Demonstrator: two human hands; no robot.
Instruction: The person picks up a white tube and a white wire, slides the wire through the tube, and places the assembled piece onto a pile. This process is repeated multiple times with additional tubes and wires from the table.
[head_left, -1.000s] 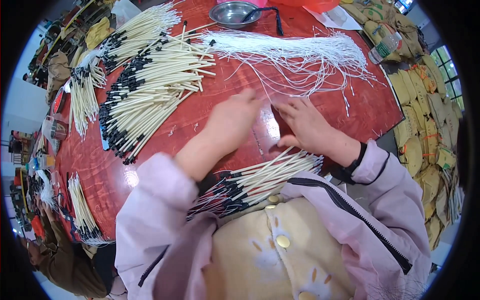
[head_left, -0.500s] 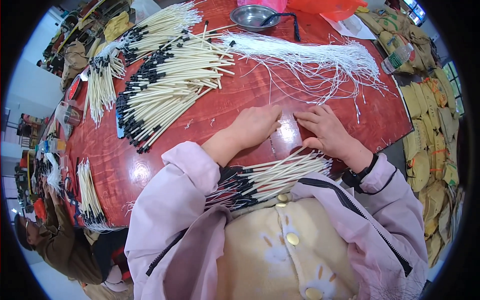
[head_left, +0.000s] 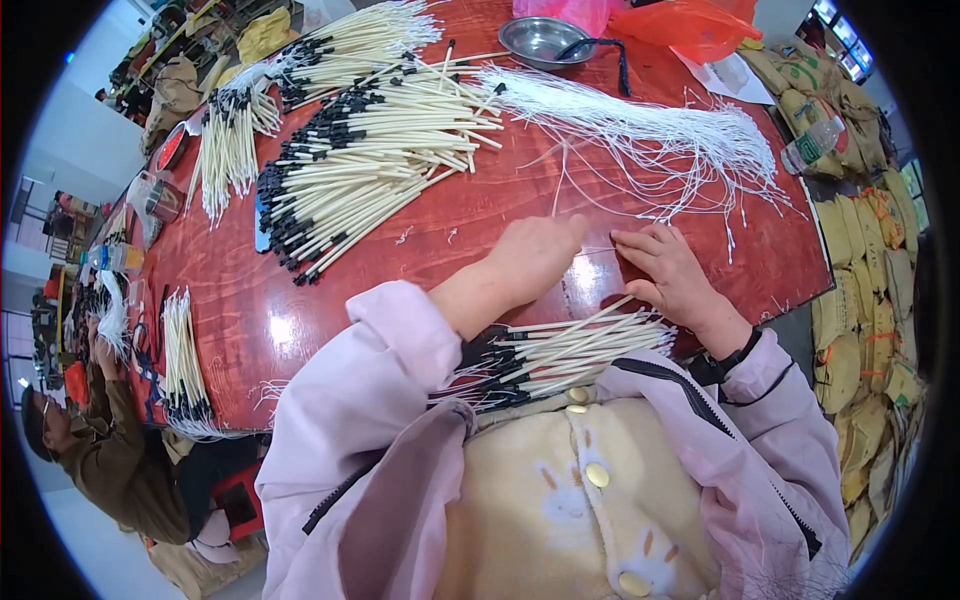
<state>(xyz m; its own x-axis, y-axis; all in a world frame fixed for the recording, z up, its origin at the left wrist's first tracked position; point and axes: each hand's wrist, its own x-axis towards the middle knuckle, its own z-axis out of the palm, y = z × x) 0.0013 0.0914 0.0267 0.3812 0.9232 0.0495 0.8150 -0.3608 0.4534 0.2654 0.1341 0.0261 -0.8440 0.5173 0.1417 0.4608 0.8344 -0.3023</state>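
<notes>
Left hand [head_left: 530,262] moved nearer cream, black-ended sticks [head_left: 575,347]; grip unclear; right hand [head_left: 672,272] spread

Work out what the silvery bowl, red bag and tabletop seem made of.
Silvery bowl: probably polished steel; bright reflections inside. Red bag: likely thin, glossy plastic film; translucent, crumpled folds. Tabletop: possibly varnished wood, glare and streaky grain showing, though laminate could look alike.

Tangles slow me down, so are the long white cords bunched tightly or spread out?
Spread: the white cords fan out toward the right, with loose strands looping over the red table.
</notes>
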